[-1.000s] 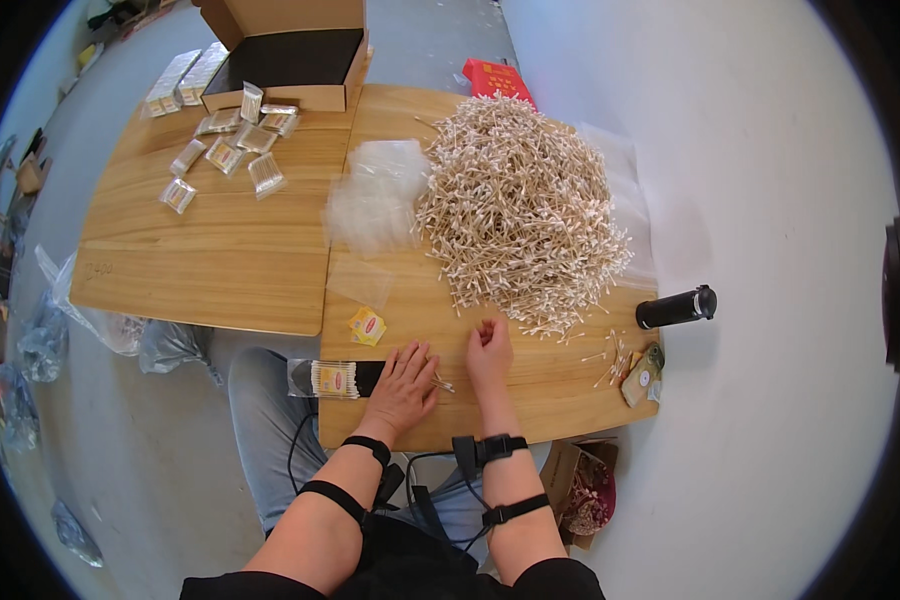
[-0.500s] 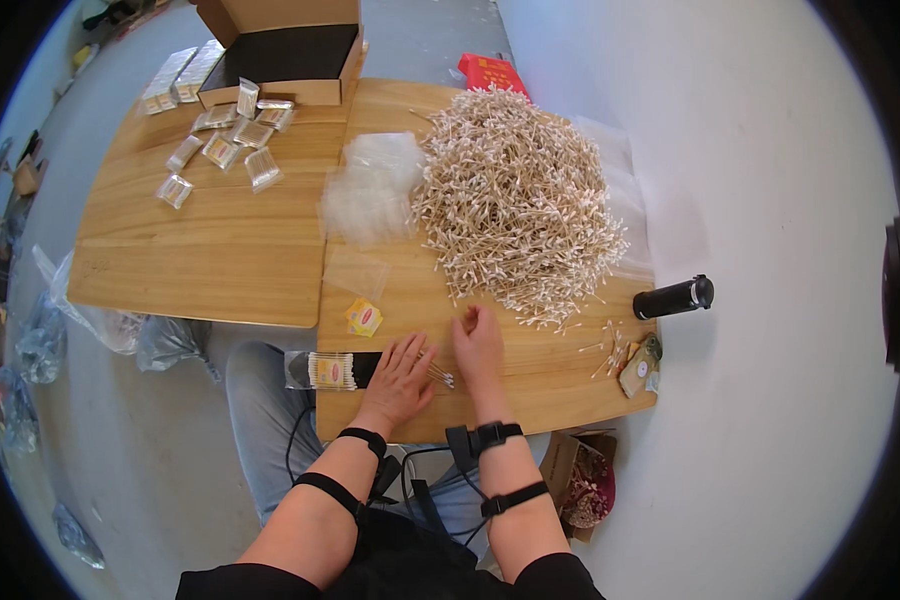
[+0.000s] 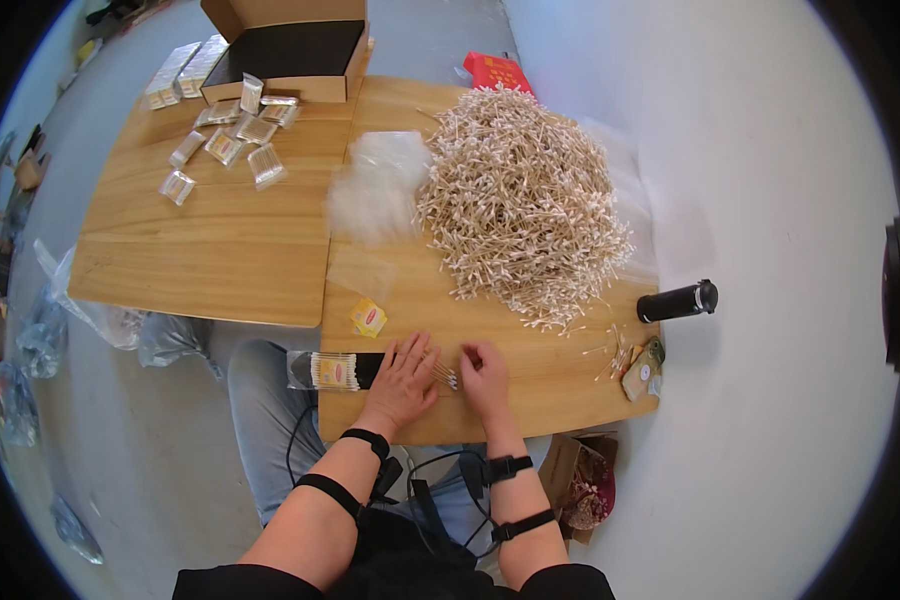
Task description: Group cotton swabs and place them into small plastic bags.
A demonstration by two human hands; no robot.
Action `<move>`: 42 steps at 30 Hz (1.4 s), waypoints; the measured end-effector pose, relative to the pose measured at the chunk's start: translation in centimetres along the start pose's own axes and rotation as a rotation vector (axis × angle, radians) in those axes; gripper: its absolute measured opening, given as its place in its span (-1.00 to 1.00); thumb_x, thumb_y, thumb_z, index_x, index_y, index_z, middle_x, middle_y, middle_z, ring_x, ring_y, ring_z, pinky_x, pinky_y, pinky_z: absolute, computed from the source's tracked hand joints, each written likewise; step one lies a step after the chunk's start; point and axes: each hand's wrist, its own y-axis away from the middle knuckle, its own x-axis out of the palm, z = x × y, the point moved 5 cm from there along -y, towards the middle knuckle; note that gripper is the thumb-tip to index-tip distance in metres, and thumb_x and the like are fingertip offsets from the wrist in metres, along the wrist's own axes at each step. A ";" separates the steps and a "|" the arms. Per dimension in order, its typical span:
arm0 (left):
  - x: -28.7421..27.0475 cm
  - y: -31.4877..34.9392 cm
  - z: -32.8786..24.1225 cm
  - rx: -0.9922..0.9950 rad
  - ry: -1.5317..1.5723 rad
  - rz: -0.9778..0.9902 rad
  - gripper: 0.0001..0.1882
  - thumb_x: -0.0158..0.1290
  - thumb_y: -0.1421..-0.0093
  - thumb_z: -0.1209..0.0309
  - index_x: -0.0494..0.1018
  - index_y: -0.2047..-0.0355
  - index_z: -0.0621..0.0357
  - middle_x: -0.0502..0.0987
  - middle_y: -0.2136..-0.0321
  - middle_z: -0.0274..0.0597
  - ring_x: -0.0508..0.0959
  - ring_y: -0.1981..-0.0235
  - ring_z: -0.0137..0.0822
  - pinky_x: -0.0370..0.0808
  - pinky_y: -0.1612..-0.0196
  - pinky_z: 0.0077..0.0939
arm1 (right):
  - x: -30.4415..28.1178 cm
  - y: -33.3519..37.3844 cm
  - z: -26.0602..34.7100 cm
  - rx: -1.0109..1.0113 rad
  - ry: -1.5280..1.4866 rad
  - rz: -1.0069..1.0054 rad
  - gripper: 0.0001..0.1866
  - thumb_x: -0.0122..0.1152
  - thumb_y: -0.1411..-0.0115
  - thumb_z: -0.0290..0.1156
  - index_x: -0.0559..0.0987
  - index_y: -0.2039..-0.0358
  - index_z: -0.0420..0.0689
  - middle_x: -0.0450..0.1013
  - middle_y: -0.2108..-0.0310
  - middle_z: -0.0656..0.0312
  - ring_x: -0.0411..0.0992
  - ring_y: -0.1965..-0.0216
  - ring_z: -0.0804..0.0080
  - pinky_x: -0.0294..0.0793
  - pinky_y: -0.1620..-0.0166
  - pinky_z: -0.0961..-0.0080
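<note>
My left hand [image 3: 402, 382] lies flat with its fingers stretched over a few cotton swabs [image 3: 444, 374], whose white tips stick out on its right. Under and beside this hand runs a black strip [image 3: 369, 370]. Left of that, a clear bag [image 3: 334, 371] holds a row of swabs with a yellow label and reaches past the table edge. My right hand [image 3: 484, 382] is closed just right of the loose swab tips, thumb and fingers curled together. Whatever it may pinch is hidden. Small yellow cards [image 3: 368, 318] lie beyond my left hand.
A big heap of cotton swabs [image 3: 525, 210] covers the far right. Clear bags [image 3: 378, 185] are stacked left of it. Several filled packs [image 3: 224, 146] lie near an open cardboard box [image 3: 355, 75]. A black bottle [image 3: 676, 301] and a phone-like object [image 3: 638, 378] are at right.
My right hand has come nearer to me, down beside the swab tips. My left hand stays flat in place. The whole view has shifted slightly.
</note>
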 end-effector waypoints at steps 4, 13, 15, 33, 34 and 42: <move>0.3 0.1 0.5 0.002 -0.038 0.015 -0.42 0.12 -0.12 0.19 0.39 -0.14 0.14 0.21 -0.33 -0.02 0.14 -0.39 -0.13 0.00 -0.41 -0.02 | 1.0 -4.5 4.2 -0.045 0.230 -0.073 -0.70 0.23 -0.13 -0.47 0.54 0.08 -0.09 0.46 0.27 0.08 0.47 0.27 0.10 0.48 0.21 0.23; 0.3 -0.1 0.1 -0.027 -0.015 0.075 -0.45 0.11 -0.12 0.18 0.43 -0.10 0.15 0.25 -0.30 -0.03 0.17 -0.38 -0.13 -0.01 -0.41 -0.03 | 1.3 -5.2 1.1 -0.080 0.435 -0.168 -0.85 0.26 -0.08 -0.48 0.52 0.31 -0.11 0.43 0.30 0.07 0.44 0.23 0.03 0.45 0.21 0.14; 0.2 -0.1 -0.1 -0.009 -0.016 0.052 -0.46 0.11 -0.12 0.18 0.44 -0.09 0.14 0.26 -0.29 -0.03 0.18 -0.37 -0.13 0.00 -0.41 -0.04 | 0.2 -3.1 0.0 -0.114 0.358 -0.217 -0.85 0.28 -0.05 -0.51 0.52 0.34 -0.14 0.45 0.36 0.05 0.46 0.30 0.03 0.45 0.27 0.17; 0.7 0.1 0.5 -0.029 -0.025 0.083 -0.44 0.08 -0.15 0.13 0.43 -0.12 0.13 0.22 -0.32 -0.07 0.13 -0.39 -0.15 -0.04 -0.42 -0.04 | -2.9 2.3 1.2 -0.135 0.484 -0.348 -0.62 0.32 -0.04 -0.48 0.50 0.08 -0.13 0.40 0.22 0.02 0.42 0.19 0.06 0.46 0.16 0.25; 0.6 0.1 0.4 -0.026 -0.025 0.086 -0.44 0.08 -0.15 0.13 0.43 -0.12 0.13 0.22 -0.32 -0.07 0.13 -0.39 -0.15 -0.04 -0.42 -0.04 | -2.6 2.3 1.7 -0.131 0.485 -0.350 -0.62 0.32 -0.04 -0.48 0.50 0.08 -0.13 0.40 0.22 0.02 0.42 0.19 0.06 0.46 0.16 0.25; 0.6 -0.1 0.3 -0.027 0.007 0.091 -0.43 0.11 -0.13 0.16 0.41 -0.12 0.13 0.23 -0.32 -0.07 0.13 -0.39 -0.15 -0.05 -0.42 -0.03 | -0.5 1.9 1.8 -0.189 0.431 -0.246 -0.88 0.32 -0.04 -0.48 0.58 0.38 -0.09 0.45 0.39 0.15 0.43 0.33 0.09 0.42 0.28 0.20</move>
